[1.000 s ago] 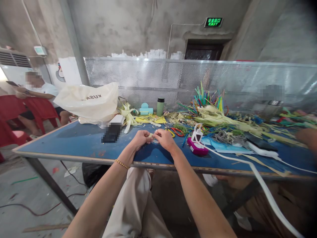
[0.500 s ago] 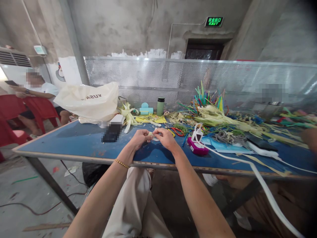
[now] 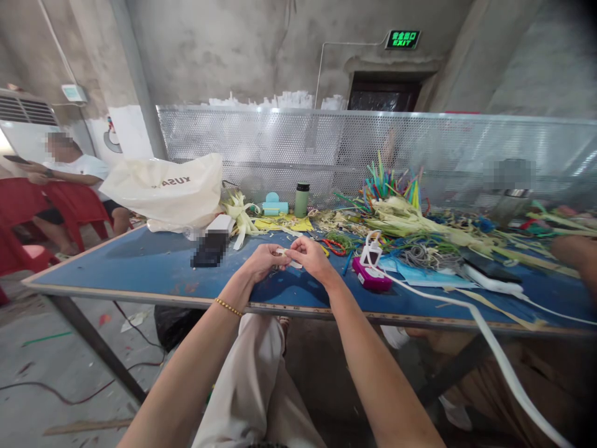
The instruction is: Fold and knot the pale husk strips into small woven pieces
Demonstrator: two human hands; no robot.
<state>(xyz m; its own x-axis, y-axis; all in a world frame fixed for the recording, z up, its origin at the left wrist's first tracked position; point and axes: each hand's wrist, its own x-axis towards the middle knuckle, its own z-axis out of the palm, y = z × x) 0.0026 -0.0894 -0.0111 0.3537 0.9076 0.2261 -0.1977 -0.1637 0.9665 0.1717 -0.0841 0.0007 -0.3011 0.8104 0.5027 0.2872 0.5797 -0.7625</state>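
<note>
Above the near part of the blue table (image 3: 153, 267), my two hands meet fingertip to fingertip. My left hand (image 3: 262, 261) is closed in a pinch on a small pale strip (image 3: 280, 251) that looks like corn husk. The other end of the strip is pinched by my right hand (image 3: 311, 259), whose fingers cover part of it. A whitish flat piece (image 3: 295, 264) shows just under the right fingers; whether it belongs to the strip I cannot tell. Behind the hands, husk scraps and yellow sheets (image 3: 284, 224) lie on the table.
A phone (image 3: 209, 247) and a cream plastic bag (image 3: 163, 193) are on the left. A green bottle (image 3: 302, 199) stands behind. To the right are scissors (image 3: 336, 247), a purple power strip (image 3: 372, 275) with a white cable, and corn husks (image 3: 410, 218). Another person's arm (image 3: 576, 255) reaches in.
My right fingers have shifted slightly and curled closer over the strip, and the whitish piece under them shows more. The left hand stays nearly in place. The other person's arm shows farther in.
</note>
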